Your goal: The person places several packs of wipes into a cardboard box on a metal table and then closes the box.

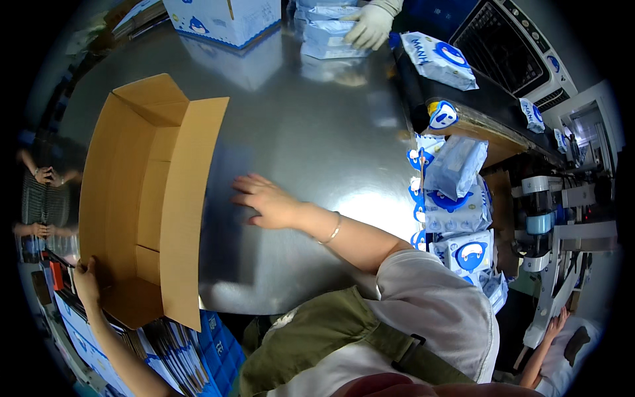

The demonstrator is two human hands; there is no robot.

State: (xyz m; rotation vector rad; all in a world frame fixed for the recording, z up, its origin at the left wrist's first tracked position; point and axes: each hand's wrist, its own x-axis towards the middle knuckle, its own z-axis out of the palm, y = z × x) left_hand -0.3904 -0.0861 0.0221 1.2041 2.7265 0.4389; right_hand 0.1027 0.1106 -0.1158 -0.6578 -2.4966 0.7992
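Observation:
An open brown cardboard box lies on a shiny metal table, its flaps spread. My left hand grips the box's near left corner. My right hand rests flat on the table just right of the box's long flap, fingers spread and holding nothing; a thin bracelet sits on that wrist.
Blue-and-white soft packs pile along the table's right edge. A gloved hand of another person rests on a stack of packs at the far side. A white-and-blue carton stands behind. Flat cartons lean below the table.

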